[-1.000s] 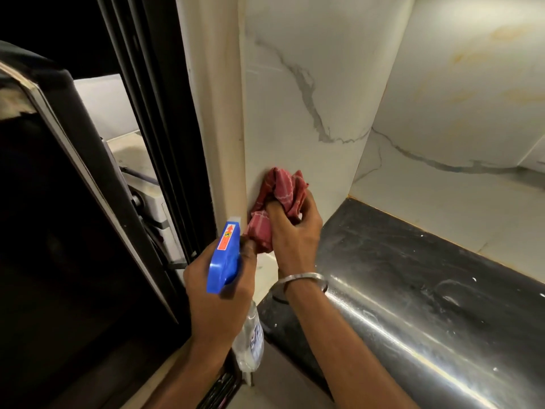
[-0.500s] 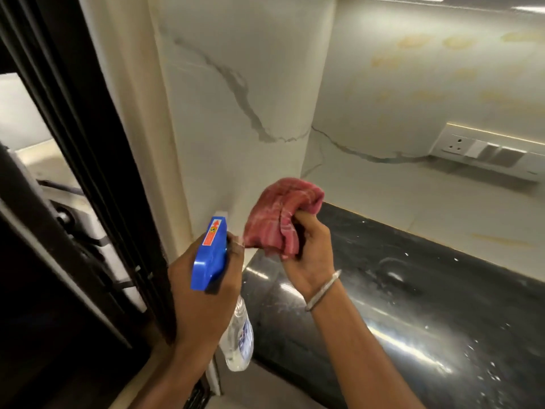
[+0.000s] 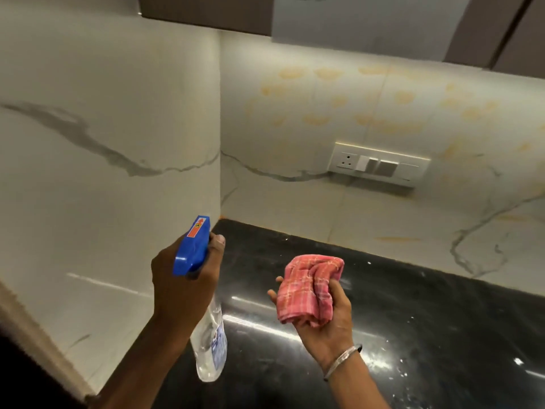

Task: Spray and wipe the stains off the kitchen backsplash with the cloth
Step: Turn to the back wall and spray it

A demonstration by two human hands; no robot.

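Observation:
My left hand (image 3: 182,278) grips a clear spray bottle (image 3: 211,346) by its blue trigger head (image 3: 193,246), nozzle aimed at the wall corner. In my right hand (image 3: 327,314) I hold a bunched pink checked cloth (image 3: 309,287) in the air above the black countertop (image 3: 427,320), clear of the wall. The white marble backsplash (image 3: 295,202) carries many yellow-orange stains (image 3: 392,125) across its upper part and one streak (image 3: 396,239) low down near the counter.
A white socket and switch plate (image 3: 379,168) is mounted on the backsplash to the right of centre. A marble side wall (image 3: 103,187) stands at the left. Overhead cabinets (image 3: 354,16) hang above. The countertop shows white specks and wet glare.
My right hand has pulled the cloth off the left side wall and moved it right, out over the counter. The view has swung right and up, showing the stained backsplash.

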